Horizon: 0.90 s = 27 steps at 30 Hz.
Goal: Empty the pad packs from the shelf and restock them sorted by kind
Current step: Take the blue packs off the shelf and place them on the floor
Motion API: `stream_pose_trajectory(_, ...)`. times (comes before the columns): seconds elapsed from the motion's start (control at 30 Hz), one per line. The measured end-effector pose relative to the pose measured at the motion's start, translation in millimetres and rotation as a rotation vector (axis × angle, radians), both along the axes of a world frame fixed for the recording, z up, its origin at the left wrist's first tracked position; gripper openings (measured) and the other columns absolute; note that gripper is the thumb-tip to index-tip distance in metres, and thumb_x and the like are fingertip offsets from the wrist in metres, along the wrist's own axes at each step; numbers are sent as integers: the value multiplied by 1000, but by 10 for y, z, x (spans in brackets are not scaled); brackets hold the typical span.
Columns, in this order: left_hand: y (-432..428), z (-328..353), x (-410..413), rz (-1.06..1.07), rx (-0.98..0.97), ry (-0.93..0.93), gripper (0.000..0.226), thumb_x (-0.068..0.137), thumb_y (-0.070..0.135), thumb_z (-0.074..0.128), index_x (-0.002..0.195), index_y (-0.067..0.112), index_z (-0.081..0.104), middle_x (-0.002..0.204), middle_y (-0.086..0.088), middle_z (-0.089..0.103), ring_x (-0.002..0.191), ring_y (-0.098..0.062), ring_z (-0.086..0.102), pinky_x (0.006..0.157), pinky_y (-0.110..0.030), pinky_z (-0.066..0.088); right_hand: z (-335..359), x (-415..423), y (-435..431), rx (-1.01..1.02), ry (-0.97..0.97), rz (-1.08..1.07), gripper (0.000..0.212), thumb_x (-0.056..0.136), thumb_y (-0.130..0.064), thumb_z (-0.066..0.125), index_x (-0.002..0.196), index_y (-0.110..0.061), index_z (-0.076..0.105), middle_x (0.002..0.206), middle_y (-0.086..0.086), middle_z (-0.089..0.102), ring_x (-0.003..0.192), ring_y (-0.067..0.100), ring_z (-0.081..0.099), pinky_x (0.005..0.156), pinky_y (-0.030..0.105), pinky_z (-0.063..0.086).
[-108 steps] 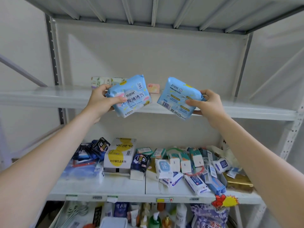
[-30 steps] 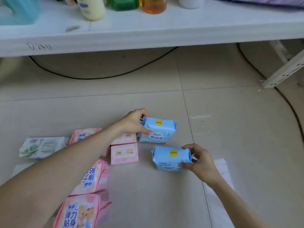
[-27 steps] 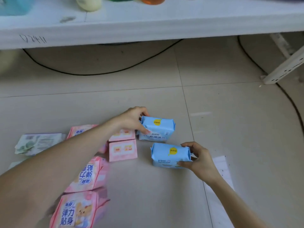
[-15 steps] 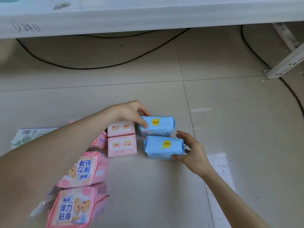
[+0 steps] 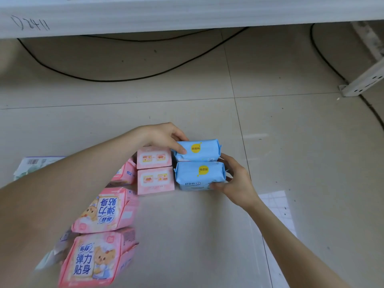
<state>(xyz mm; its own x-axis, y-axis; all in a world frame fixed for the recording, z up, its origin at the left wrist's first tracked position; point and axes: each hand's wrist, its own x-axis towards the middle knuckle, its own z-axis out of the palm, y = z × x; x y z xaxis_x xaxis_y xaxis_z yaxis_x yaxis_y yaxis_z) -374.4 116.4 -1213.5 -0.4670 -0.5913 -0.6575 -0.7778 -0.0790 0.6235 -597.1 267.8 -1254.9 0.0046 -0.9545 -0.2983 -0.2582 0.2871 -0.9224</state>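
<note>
**Blue packs placed on floor, beside the pink ones**

Left to right, we note the following. A pale pack (image 5: 31, 165) lies flat at the far left, partly hidden by the left forearm. Two big pink packs (image 5: 101, 210) stand one in front of the other. Two small pink packs (image 5: 154, 157) sit in a column, touching each other.

The left hand (image 5: 161, 136) curls over the left end of the far blue pack (image 5: 197, 151), thumb on its front face. The near blue pack (image 5: 200, 175) sits just in front of it, the two touching. The right hand (image 5: 236, 181) grips the near pack's right end, thumb at the lower corner and fingers behind. Both blue packs rest on the floor (image 5: 291, 132), below the shelf (image 5: 187, 15). A sheet (image 5: 277, 204) lies to the right.

We judge the step to be squaring the blue pair into its own column.

- Press both ends inward lightly, since the wrappers look soft and would crumple.
- Keep the left edges flush with the small pink packs but not mixed in with them.
- Let go one hand at a time, so neither pack tips.
</note>
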Motion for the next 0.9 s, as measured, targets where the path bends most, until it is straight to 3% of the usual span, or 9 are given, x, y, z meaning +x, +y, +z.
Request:
stream_pose_trajectory(0.07,3,-5,-4,2,-6,-2,32,81,20,76,113,21,69,109,7,71,98,-4,65,78,-10,49,-5,-2,2,-5,11,0,77,66,7,78,131,-26,52,116,-13,64,99,1,60,84,17,50)
stream_pose_trajectory(0.27,-1,-5,-7,-17,-3,-23,30,81,24,77,110,26,69,110,9,70,103,-5,64,90,-19,49,0,-4,-4,0,29,7,76,66,9,76,130,-25,53,110,-19,64,94,-5,59,82,10,48)
stream_pose_trajectory(0.47,7,-8,-22,-34,-24,-60,28,81,26,76,107,31,67,107,17,68,101,-1,62,80,-11,45,13,-16,5,-3,45,16,76,66,9,76,129,-24,52,112,-17,63,94,-8,58,80,6,44)
stream_pose_trajectory(0.53,22,11,-28,-46,-34,-70,32,83,26,75,113,27,66,110,14,67,103,-4,62,84,-14,45,9,-13,10,1,51,14,75,66,9,76,130,-22,52,111,-17,63,94,-9,58,79,6,44)
stream_pose_trajectory(0.7,118,89,-59,-74,-40,-100,39,88,21,69,126,17,61,120,0,66,110,-17,62,100,-33,47,40,-4,54,40,98,-5,75,68,-3,78,135,-23,49,121,-11,62,111,3,56,95,26,47)
stream_pose_trajectory(0.9,380,261,67,-127,-367,-285,55,93,34,60,143,19,44,145,-4,48,132,-25,44,108,-34,35,268,-24,206,82,389,44,82,77,-18,72,148,-23,31,143,-3,48,132,17,42,97,22,35)
